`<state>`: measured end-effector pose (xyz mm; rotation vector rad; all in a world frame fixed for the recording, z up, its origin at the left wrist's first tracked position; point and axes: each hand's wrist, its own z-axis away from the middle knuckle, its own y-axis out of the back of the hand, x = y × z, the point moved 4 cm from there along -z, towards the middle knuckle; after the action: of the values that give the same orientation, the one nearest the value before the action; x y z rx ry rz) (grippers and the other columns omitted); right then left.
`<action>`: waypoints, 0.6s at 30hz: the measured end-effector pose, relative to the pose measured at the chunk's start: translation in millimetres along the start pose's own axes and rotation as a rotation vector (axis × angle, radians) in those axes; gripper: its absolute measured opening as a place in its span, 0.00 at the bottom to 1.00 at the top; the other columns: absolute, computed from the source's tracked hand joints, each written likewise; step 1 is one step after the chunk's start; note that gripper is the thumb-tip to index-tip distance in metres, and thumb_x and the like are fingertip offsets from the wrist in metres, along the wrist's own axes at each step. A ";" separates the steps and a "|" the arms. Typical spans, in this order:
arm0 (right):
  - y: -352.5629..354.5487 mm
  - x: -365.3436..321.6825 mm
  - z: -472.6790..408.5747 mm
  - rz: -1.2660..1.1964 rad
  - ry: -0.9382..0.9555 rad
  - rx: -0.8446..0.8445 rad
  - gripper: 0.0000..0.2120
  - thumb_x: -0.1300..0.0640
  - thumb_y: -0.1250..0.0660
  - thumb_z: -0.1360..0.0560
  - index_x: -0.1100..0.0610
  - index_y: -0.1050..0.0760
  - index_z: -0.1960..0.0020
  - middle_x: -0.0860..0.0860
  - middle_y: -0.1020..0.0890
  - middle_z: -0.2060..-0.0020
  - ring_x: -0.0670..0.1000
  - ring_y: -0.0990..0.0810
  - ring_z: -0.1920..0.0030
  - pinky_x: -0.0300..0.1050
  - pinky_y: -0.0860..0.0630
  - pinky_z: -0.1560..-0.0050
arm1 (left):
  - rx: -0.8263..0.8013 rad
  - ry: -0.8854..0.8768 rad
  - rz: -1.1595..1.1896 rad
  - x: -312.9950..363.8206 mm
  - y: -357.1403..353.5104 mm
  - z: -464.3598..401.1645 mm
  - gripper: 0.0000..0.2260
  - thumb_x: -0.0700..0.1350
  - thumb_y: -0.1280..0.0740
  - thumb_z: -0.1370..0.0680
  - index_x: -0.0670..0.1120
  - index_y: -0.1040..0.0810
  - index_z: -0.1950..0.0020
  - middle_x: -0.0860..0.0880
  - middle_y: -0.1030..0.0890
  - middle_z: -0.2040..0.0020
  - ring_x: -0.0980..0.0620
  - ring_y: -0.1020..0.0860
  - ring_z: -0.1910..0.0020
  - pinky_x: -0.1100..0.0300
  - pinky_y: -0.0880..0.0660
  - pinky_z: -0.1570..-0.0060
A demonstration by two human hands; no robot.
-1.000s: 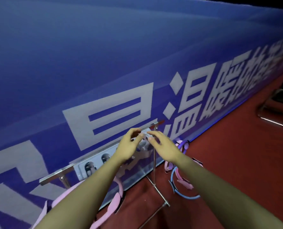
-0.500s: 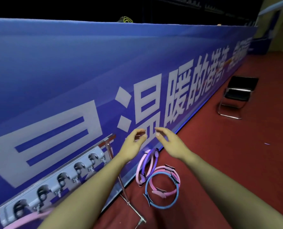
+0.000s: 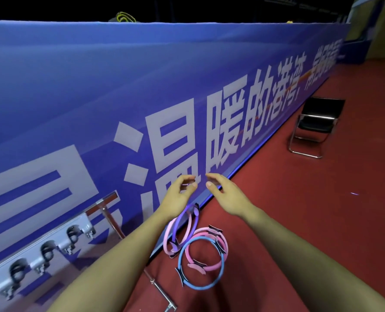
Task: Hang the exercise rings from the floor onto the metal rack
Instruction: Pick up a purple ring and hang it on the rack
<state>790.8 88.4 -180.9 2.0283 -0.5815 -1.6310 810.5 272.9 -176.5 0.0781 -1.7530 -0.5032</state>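
Observation:
Several exercise rings are on the red floor below my hands. A blue ring (image 3: pixel 218 279) lies flat, overlapping a pink ring (image 3: pixel 222 238) under it. A purple ring (image 3: pixel 196 221) and a light pink ring (image 3: pixel 168 235) lean upright against the blue wall. The metal rack (image 3: pixel 58 239) with its row of dark hooks runs along the lower left, its post (image 3: pixel 111 218) slanting down. My left hand (image 3: pixel 178 194) and my right hand (image 3: pixel 225 194) hover side by side above the rings, fingers apart, holding nothing.
A long blue banner wall (image 3: pixel 142 97) with white characters fills the left and centre. A black folding chair (image 3: pixel 317 122) stands on the red floor (image 3: pixel 299 221) at the right. The rack's floor bar (image 3: pixel 162 293) juts out near the bottom centre.
The view has swung right, from the rack to the rings on the floor. Both hands left the rack's top bar and now hang open above the rings.

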 end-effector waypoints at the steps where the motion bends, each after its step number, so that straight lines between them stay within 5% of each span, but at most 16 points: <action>1: 1.2 5.1 -7.5 -0.009 0.000 -0.005 0.23 0.40 0.42 0.18 0.46 0.32 0.26 0.43 0.27 0.30 0.42 0.28 0.31 0.47 0.30 0.31 | 0.005 0.009 0.000 -2.0 -1.8 -6.6 0.09 0.49 0.36 0.17 0.54 0.25 0.37 0.56 0.22 0.37 0.57 0.24 0.37 0.60 0.29 0.38; 10: -16.0 47.4 -96.0 -0.050 -0.004 -0.080 0.21 0.40 0.41 0.19 0.45 0.31 0.28 0.41 0.26 0.32 0.41 0.27 0.33 0.51 0.28 0.32 | 0.065 0.083 0.001 -54.3 3.0 -91.4 0.12 0.50 0.36 0.17 0.51 0.24 0.35 0.56 0.21 0.40 0.59 0.24 0.38 0.55 0.27 0.37; 18: -39.0 100.9 -213.7 0.022 -0.043 -0.198 0.22 0.42 0.41 0.18 0.50 0.30 0.27 0.46 0.25 0.31 0.46 0.25 0.34 0.51 0.27 0.34 | 0.119 0.160 0.077 -119.4 11.3 -211.4 0.12 0.48 0.36 0.17 0.50 0.25 0.34 0.58 0.22 0.42 0.66 0.25 0.43 0.72 0.32 0.45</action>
<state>1021.8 80.2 -243.9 1.8423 -0.4366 -1.6532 1042.4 259.8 -248.4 0.1305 -1.6212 -0.3276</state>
